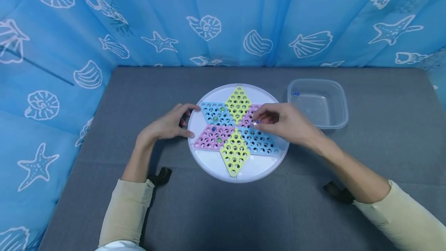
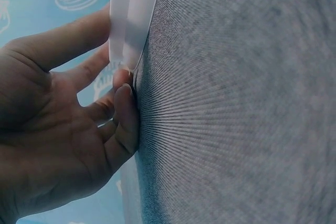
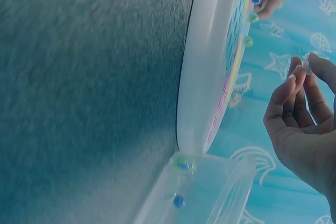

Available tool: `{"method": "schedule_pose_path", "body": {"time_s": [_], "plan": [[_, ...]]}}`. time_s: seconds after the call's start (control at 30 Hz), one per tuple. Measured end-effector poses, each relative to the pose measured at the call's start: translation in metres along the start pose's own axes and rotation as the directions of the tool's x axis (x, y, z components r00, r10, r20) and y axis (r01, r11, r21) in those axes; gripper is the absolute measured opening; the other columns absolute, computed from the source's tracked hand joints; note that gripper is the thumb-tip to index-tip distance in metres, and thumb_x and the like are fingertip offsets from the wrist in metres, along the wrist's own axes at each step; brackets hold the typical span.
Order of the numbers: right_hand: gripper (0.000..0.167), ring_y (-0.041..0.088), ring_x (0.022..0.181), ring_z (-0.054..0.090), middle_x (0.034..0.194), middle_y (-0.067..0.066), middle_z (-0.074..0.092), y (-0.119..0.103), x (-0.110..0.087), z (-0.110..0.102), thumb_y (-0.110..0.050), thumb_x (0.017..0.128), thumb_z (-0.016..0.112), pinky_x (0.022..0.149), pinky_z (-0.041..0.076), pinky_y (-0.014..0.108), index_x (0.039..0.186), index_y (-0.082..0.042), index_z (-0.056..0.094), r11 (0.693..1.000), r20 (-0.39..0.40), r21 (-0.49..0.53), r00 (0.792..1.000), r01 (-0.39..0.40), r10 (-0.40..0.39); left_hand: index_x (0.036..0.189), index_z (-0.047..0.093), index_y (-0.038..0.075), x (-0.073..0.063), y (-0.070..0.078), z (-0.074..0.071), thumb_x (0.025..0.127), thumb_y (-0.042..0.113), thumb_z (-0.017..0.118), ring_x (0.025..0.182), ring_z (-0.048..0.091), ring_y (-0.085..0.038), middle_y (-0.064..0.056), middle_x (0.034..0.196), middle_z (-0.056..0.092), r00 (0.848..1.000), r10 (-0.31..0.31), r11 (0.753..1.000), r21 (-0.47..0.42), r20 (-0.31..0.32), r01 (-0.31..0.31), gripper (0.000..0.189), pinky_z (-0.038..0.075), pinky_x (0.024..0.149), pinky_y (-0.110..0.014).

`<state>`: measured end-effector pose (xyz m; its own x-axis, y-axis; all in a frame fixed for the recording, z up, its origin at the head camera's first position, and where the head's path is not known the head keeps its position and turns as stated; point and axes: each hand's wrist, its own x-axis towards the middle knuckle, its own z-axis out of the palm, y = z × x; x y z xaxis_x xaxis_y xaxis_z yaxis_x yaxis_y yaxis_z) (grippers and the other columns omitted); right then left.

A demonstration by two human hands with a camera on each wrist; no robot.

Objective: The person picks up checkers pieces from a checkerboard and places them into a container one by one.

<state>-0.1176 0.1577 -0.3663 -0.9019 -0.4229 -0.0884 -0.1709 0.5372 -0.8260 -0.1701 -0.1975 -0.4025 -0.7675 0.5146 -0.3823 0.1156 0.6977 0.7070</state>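
Note:
A round white Chinese checkers board [image 1: 209,164] lies on the table, its six-pointed star in yellow, pink and blue sections full of holes. Touching its left rim are the spread thumb and index finger of my left hand [image 1: 168,124]; the other fingers bend beside the rim in the left wrist view. Over the right part of the star, my right hand [image 1: 289,122] pinches a marble [image 1: 256,122] between thumb and fingertips. Several marbles sit on the left sections, among them a green marble [image 1: 219,140] and a blue marble [image 1: 214,129].
A clear plastic box [image 1: 343,121] stands right of the board, with a blue marble [image 1: 296,94] inside at its left. Grey cloth [image 1: 216,212] covers the table. A blue shell-patterned curtain [image 1: 237,22] hangs behind and at the left.

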Motion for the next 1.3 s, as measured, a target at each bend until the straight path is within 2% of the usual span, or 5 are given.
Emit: {"method": "schedule_pose_path", "body": {"time_s": [0.3, 0.5, 0.77, 1.0, 1.3], "plan": [[0.022, 0.019, 0.08, 0.061, 0.087, 0.005, 0.065, 0.007, -0.004, -0.012, -0.01, 0.083, 0.08, 0.072, 0.049, 0.025, 0.101, -0.006, 0.068, 1.0, -0.043, -0.003, 0.999, 0.01, -0.01, 0.147, 0.041, 0.015, 0.0, -0.001, 0.0, 0.08, 0.007, 0.082, 0.095, 0.043, -0.026, -0.015, 0.121, 0.037, 1.0, 0.0, 1.0, 0.0, 0.0, 0.0, 0.079, 0.037, 0.082, -0.039], [0.02, 0.018, 0.082, 0.061, 0.091, 0.005, 0.066, 0.012, -0.011, -0.022, -0.017, 0.088, 0.075, 0.074, 0.049, 0.023, 0.104, -0.007, 0.07, 1.0, -0.097, -0.022, 0.995, 0.012, -0.015, 0.147, 0.04, 0.016, 0.001, 0.0, 0.0, 0.079, 0.007, 0.082, 0.095, 0.044, -0.026, -0.014, 0.122, 0.037, 1.0, -0.019, 1.0, 0.001, -0.003, 0.019, 0.081, 0.039, 0.082, -0.038], [0.022, 0.017, 0.081, 0.06, 0.091, 0.005, 0.065, 0.015, -0.019, -0.034, -0.019, 0.089, 0.076, 0.071, 0.049, 0.021, 0.108, -0.01, 0.071, 0.998, -0.2, -0.048, 0.979, -0.034, 0.023, 0.147, 0.041, 0.016, 0.001, 0.0, 0.001, 0.079, 0.008, 0.083, 0.094, 0.044, -0.026, -0.015, 0.122, 0.037, 1.0, -0.026, 1.0, 0.01, -0.008, 0.026, 0.08, 0.039, 0.081, -0.038], [0.025, 0.016, 0.082, 0.062, 0.093, 0.005, 0.067, 0.023, -0.023, -0.044, -0.015, 0.09, 0.073, 0.071, 0.049, 0.019, 0.114, -0.009, 0.071, 0.999, -0.243, -0.032, 0.97, -0.019, 0.011, 0.147, 0.041, 0.017, 0.002, -0.001, 0.001, 0.078, 0.008, 0.083, 0.095, 0.045, -0.026, -0.014, 0.122, 0.038, 1.0, -0.026, 1.0, 0.004, -0.009, 0.026, 0.081, 0.04, 0.082, -0.038], [0.027, 0.01, 0.09, 0.063, 0.106, 0.008, 0.069, 0.041, -0.024, -0.059, -0.02, 0.092, 0.072, 0.078, 0.047, 0.014, 0.117, -0.011, 0.07, 0.995, -0.269, -0.015, 0.959, -0.094, 0.086, 0.147, 0.041, 0.016, 0.002, -0.002, 0.001, 0.078, 0.008, 0.083, 0.094, 0.045, -0.026, -0.015, 0.123, 0.038, 1.0, -0.007, 1.0, 0.005, -0.009, 0.007, 0.081, 0.039, 0.082, -0.038]]}}
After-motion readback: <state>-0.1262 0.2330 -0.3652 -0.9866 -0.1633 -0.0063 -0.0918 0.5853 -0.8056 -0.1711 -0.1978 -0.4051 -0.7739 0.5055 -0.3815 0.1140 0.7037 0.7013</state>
